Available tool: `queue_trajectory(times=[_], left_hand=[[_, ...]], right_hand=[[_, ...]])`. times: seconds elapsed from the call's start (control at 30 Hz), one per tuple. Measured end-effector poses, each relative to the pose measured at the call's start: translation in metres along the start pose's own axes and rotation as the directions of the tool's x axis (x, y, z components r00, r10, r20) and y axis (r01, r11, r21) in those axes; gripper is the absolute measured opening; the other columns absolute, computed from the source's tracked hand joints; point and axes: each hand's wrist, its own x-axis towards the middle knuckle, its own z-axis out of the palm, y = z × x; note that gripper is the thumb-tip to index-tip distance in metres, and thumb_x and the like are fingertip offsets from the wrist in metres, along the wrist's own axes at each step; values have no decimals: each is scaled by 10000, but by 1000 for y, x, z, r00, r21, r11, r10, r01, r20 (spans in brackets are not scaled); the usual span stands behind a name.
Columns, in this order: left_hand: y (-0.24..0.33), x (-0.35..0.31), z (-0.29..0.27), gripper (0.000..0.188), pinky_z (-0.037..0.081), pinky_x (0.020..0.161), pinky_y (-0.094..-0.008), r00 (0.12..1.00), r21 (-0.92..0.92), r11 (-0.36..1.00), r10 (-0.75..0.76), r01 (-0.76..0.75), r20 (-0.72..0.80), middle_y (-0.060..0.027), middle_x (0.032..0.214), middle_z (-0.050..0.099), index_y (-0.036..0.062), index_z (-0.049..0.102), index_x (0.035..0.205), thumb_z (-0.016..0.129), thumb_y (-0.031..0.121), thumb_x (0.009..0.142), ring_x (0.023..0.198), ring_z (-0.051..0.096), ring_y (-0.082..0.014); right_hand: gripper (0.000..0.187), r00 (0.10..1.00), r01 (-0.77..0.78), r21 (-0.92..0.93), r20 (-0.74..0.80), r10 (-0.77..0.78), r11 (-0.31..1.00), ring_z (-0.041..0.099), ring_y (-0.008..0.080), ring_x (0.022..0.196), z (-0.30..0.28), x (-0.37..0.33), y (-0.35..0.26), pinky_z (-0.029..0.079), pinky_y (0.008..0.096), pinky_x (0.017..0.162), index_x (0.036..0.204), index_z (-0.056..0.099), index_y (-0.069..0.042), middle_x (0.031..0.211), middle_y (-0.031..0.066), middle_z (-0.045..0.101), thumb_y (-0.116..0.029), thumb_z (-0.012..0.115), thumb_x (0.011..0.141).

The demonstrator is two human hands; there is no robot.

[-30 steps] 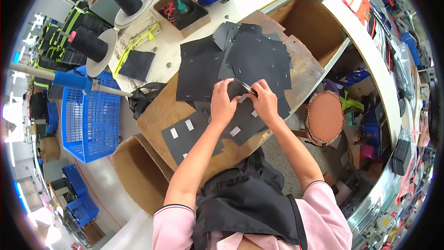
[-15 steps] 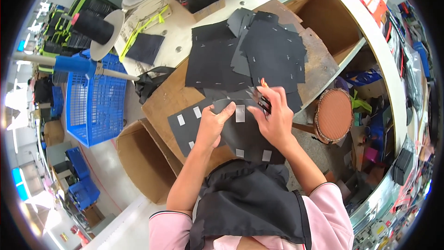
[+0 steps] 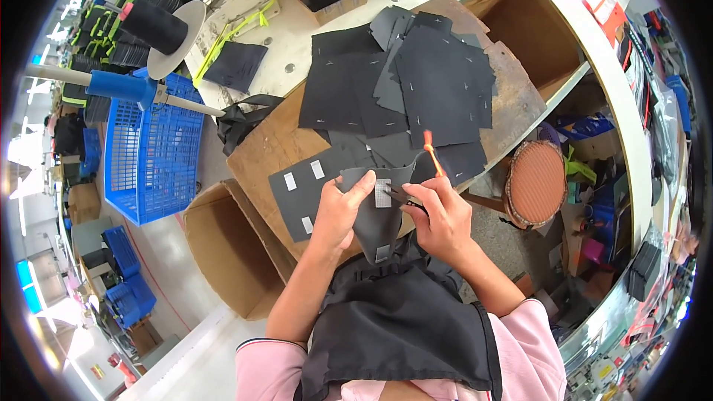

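Note:
Between thumb and fingers my left hand (image 3: 343, 212) pinches the upper edge of a dark grey fabric piece (image 3: 369, 224), held up over my lap. A pale grid-patterned patch (image 3: 382, 194) sits near its top, and another shows at its lower end. My right hand (image 3: 443, 217) is closed around small dark thread snips (image 3: 402, 197) with an orange cord (image 3: 430, 150) on them. The snips' tips are at the patch's right edge; whether they touch it I cannot tell. To the left, a similar fabric piece (image 3: 301, 193) with white patches lies on the brown board.
Dark cut pieces (image 3: 438, 89) with small white marks lie piled beyond my hands. An open cardboard box (image 3: 223, 252) and a blue basket (image 3: 152, 156) stand at left. A round stool (image 3: 536, 182) is at right. Thread cones (image 3: 156, 30) and a tray (image 3: 319, 7) occupy the far side.
My right hand has turned, bringing the snips' tips to the patch. The held fabric is now folded narrower, and the orange cord shows more fully.

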Motion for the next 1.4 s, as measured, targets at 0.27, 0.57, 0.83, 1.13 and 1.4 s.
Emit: queue_trajectory(times=[0.27, 0.57, 0.83, 1.13, 1.4], left_hand=[[-6, -5, 0, 183, 410, 663, -223, 997, 65, 995, 78, -77, -20, -9, 828, 588, 9, 605, 879, 639, 187, 856, 741, 514, -76], [-7, -1, -6, 191, 354, 601, -210, 992, 165, 978, 123, -125, 23, 46, 720, 516, 36, 578, 814, 609, 210, 884, 673, 439, -49], [-14, 5, -21, 271, 392, 655, -220, 996, 277, 959, 41, -62, 80, 30, 747, 536, 39, 570, 855, 559, 303, 915, 711, 475, -66], [-5, -6, -26, 213, 433, 736, -234, 987, 90, 993, -85, 74, 137, 9, 852, 596, 42, 604, 921, 705, 178, 793, 792, 543, -81], [3, -14, -21, 235, 462, 699, -240, 987, 135, 991, -35, 13, 157, -23, 839, 608, -1, 605, 960, 699, 97, 768, 746, 561, -91]], right_hand=[[291, 1000, -22, -61, -13, 21, 998, 571, 239, 615, 3, -2, -5, 459, 315, 528, 967, 618, -57, 789, 82, 552, -52, 703, 689], [271, 997, -67, 68, -20, 69, 995, 542, 201, 595, 1, 0, 1, 456, 280, 552, 936, 611, -22, 796, 88, 543, 40, 682, 682], [197, 724, -443, 419, 689, 40, 793, 472, 119, 715, -20, 42, 51, 390, 255, 634, 858, 552, 9, 744, 23, 530, -106, 677, 759], [303, 950, -304, 231, 1, 312, 924, 553, 206, 640, 8, 14, 9, 456, 294, 570, 1023, 538, -41, 886, 101, 527, -94, 684, 762], [358, 993, 55, 86, 99, -63, 995, 545, 229, 604, -4, 4, 11, 438, 319, 514, 963, 596, -58, 804, 83, 550, -41, 729, 631]])
